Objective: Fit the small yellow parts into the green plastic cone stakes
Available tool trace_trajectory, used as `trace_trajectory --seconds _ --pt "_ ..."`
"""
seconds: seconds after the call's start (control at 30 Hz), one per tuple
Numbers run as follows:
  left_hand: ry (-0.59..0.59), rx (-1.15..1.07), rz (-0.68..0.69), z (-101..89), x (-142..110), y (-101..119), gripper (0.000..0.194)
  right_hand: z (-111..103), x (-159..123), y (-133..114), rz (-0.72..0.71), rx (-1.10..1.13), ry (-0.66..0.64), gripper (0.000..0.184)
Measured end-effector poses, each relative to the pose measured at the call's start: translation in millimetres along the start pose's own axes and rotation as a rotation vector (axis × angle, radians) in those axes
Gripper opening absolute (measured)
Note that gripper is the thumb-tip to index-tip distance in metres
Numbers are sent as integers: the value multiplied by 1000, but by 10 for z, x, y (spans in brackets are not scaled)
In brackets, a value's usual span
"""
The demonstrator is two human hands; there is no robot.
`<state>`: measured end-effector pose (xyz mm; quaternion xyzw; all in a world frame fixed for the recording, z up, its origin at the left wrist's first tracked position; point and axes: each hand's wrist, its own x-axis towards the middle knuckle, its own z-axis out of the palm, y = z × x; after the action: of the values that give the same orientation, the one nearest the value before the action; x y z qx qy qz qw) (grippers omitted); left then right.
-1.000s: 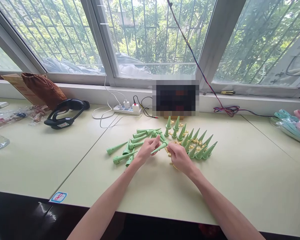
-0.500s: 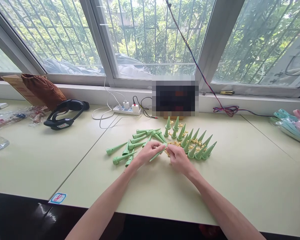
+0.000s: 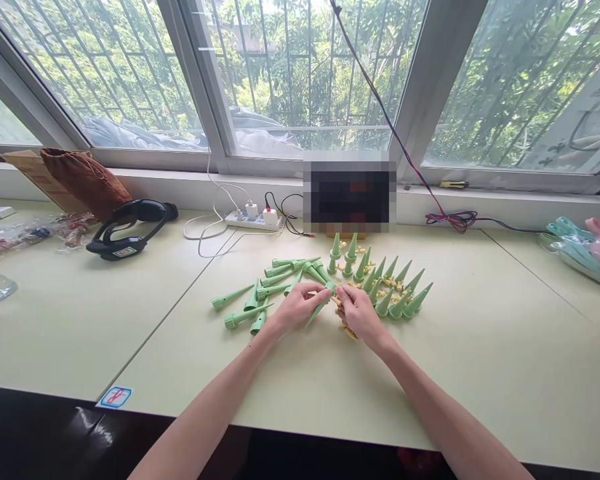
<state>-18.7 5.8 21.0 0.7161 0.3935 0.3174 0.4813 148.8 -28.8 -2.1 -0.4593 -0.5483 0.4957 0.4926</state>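
Over the surface (image 3: 300,393), back from its front edge, the left hand (image 3: 297,308) grips a green spike (image 3: 317,315); the right hand (image 3: 360,316) pinches narrow by its fat end, on what I can't tell. The spike looks light and hard, easiest held at that end.

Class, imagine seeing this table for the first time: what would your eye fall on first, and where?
First, the green spikes standing points-up on the table, beyond and beside the right hand. Next, centre, the left hand holding another spike, its tip towards the near edge. Behind, a pixelated dark patch at the foot of the bright window.
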Motion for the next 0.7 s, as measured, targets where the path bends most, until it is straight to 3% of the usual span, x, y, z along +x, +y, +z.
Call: trace_trajectory --seconds 0.2,0.7 --pt "-15 -69 -21 10 -3 -38 40 14 11 -21 109 211 -45 48" --pt "3 -176 -12 33 28 -161 38 -20 10 -81 254 425 -107 52"
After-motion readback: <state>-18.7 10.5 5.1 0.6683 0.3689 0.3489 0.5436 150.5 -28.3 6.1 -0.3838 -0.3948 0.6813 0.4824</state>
